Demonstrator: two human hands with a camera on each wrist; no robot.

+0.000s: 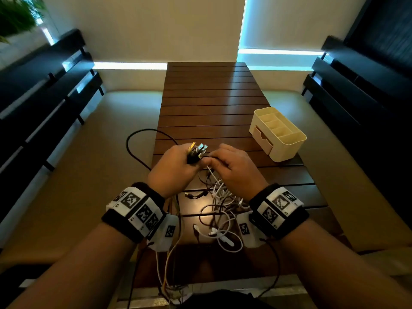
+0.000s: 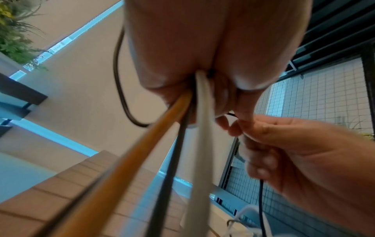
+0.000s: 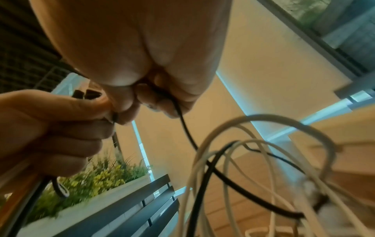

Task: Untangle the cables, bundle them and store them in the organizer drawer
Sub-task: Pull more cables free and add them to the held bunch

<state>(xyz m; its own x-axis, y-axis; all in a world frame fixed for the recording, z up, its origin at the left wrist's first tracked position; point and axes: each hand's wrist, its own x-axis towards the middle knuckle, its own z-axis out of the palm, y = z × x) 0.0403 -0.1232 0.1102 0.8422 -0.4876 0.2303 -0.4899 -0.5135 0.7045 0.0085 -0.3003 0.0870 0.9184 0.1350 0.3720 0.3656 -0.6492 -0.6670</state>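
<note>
Slatted dark wood runs away from the camera, a long narrow tabletop [image 1: 207,101] flanked by cushioned benches, and both hands are up over its near half. The left hand [image 1: 172,167] is fisted round a clutch of cable ends, and the plugs [image 1: 197,149] stick up out of the fist, yellow and blue tips fanned upward and slightly toward the far end. From the left wrist view, an orange lead [image 2: 129,162], a black one and a white one [image 2: 199,160] stream down out of that fist toward the wrist, so the gathered cables run lengthwise back toward the person. The right hand [image 1: 237,168] is right alongside, fingertips meeting the left hand's, pinching a thin black cable [image 3: 185,128] between thumb and curled fingers, apparently feeding its end into the bunch. Below and between the wrists, the tangle [image 1: 223,210] of white and dark loops lies on the tabletop, not yet sorted. Now the key bit: the cream organizer [image 1: 278,133] sits to the right and farther out, its little drawer [image 1: 264,138] closed and facing left, toward the centre of the tabletop. The right hand is the nearer one, so I'd expect it to do the drawer work once the bundle is tied, while the left hand keeps the plugs together.
</note>
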